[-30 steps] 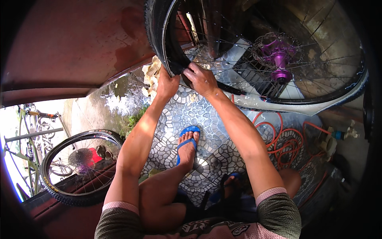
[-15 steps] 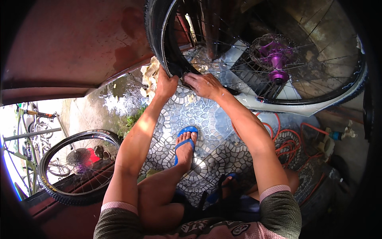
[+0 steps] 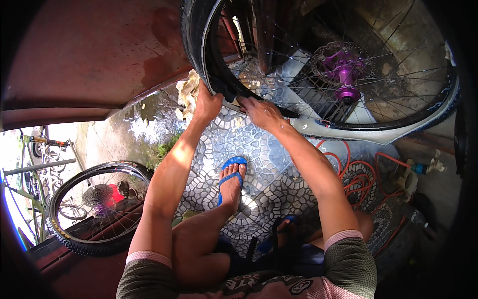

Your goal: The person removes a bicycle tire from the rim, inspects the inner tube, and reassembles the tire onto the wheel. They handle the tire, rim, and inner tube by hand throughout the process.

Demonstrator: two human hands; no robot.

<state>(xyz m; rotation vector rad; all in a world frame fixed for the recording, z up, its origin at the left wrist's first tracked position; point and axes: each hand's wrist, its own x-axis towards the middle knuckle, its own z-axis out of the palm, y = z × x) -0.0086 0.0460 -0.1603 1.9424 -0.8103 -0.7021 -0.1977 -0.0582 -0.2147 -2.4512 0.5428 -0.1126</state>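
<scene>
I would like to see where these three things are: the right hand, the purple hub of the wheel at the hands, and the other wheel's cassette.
Right hand (image 3: 263, 113): head view, back of the hand.
Purple hub (image 3: 345, 76): head view, middle of the barrel.
Cassette (image 3: 95, 196): head view, face of the sprockets.

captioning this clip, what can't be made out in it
Head view:
Left hand: fingers mostly hidden behind the tire.
Right hand: fingertips too small to make out.
Purple-hubbed wheel: top cut off by the upper edge.
Green bicycle: partly cut off by the left edge.
</scene>
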